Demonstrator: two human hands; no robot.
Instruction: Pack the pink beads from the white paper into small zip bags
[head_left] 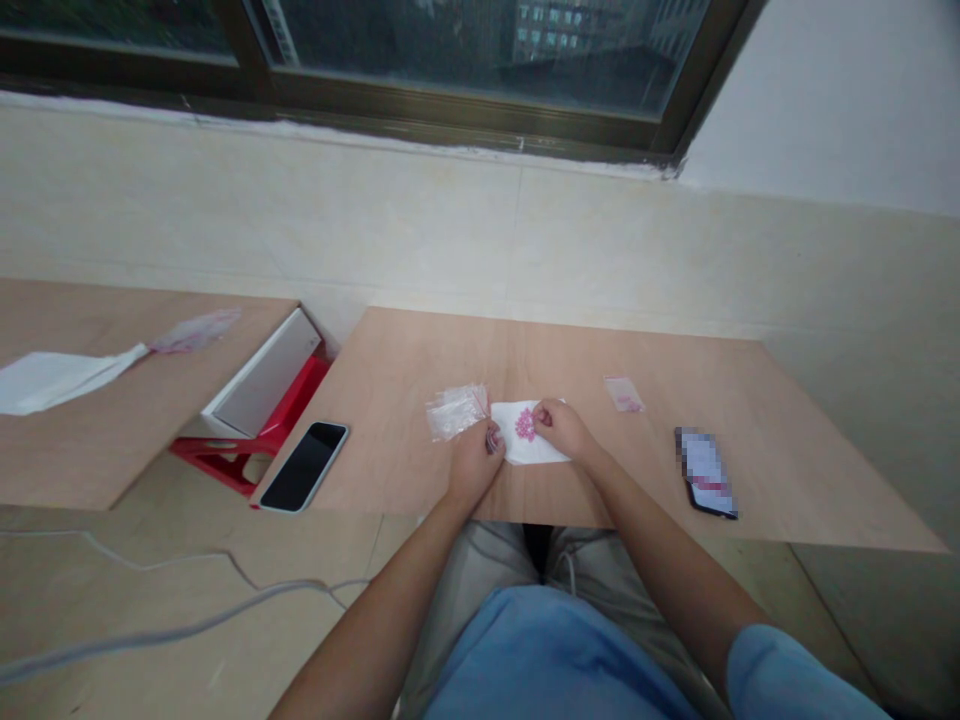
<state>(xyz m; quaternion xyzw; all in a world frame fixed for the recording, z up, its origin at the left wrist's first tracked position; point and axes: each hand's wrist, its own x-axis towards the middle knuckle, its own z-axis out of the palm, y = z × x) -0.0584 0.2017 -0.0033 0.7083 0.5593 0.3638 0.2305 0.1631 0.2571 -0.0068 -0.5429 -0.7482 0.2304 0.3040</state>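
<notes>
A small white sheet (544,447) lies near the front of the wooden table, with a cluster of small pink pieces (525,425) on it. At the sheet's left edge rests my left hand (478,458), its fingers curled closed; what they hold is too small to make out. My right hand (561,428) is pinched closed at the right side of the pink cluster, and its fingertips hide whatever is between them. Just beyond my left hand lies a pile of clear plastic bags (457,411).
A small clear bag with pink contents (625,394) lies right of the sheet. One phone (306,467) is at the table's left edge, another phone (707,473) at the right. Further left, a red stool (289,400) stands beside a second wooden table (82,460). Cables (187,630) cross the floor.
</notes>
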